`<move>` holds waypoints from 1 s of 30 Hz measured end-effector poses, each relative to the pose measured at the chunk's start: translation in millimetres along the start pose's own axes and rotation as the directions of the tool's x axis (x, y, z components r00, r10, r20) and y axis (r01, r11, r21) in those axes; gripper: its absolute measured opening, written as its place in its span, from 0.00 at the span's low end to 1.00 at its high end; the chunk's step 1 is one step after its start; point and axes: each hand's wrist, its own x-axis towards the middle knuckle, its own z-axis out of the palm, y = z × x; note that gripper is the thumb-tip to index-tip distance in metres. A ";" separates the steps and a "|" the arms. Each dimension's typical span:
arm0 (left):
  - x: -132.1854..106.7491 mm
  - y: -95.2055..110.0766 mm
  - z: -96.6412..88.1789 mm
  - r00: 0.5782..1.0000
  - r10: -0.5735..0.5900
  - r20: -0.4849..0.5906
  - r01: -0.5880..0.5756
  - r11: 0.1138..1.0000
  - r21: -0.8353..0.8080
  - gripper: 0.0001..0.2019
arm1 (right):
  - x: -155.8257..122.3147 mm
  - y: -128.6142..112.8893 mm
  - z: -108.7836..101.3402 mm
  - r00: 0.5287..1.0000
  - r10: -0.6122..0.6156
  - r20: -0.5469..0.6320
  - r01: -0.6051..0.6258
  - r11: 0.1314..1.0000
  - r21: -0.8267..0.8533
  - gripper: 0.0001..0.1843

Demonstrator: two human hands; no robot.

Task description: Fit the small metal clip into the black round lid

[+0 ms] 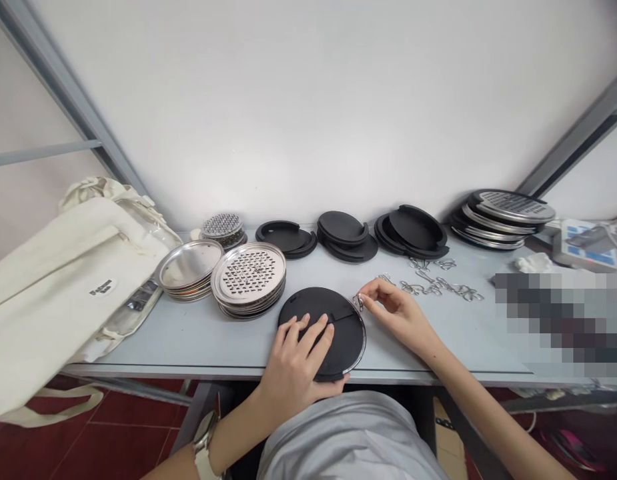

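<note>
A round black disc lies on the grey table near its front edge. My left hand rests flat on the disc's left part, fingers spread. At the disc's right rim my right hand pinches a small metal wire clip between thumb and forefinger. Several more wire clips lie loose on the table just beyond the right hand.
Stacks of metal plates, perforated grater discs and black discs line the back of the table. Another stack stands far right. A cream cloth bag lies on the left. A blurred patch covers the right.
</note>
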 end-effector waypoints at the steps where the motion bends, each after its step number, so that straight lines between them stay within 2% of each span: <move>1: -0.1 -0.1 0.1 1.000 -0.001 0.001 0.001 1.000 0.003 0.28 | 0.5 0.9 0.1 1.000 0.004 -0.005 -0.004 1.000 0.006 0.10; 9: -0.8 0.0 0.4 1.000 -0.003 0.005 0.004 1.000 -0.030 0.28 | 0.3 0.6 1.2 0.999 0.030 0.028 -0.032 0.997 0.074 0.08; 21: -1.0 -0.4 0.8 1.000 -0.001 0.009 0.001 1.000 -0.009 0.28 | -1.6 1.0 -1.4 0.996 0.009 0.085 -0.012 0.999 0.033 0.05; 30: -0.5 0.0 0.8 1.000 -0.004 0.004 0.004 1.000 -0.023 0.28 | -2.5 -4.6 -2.1 0.997 0.032 0.073 -0.032 0.999 0.005 0.09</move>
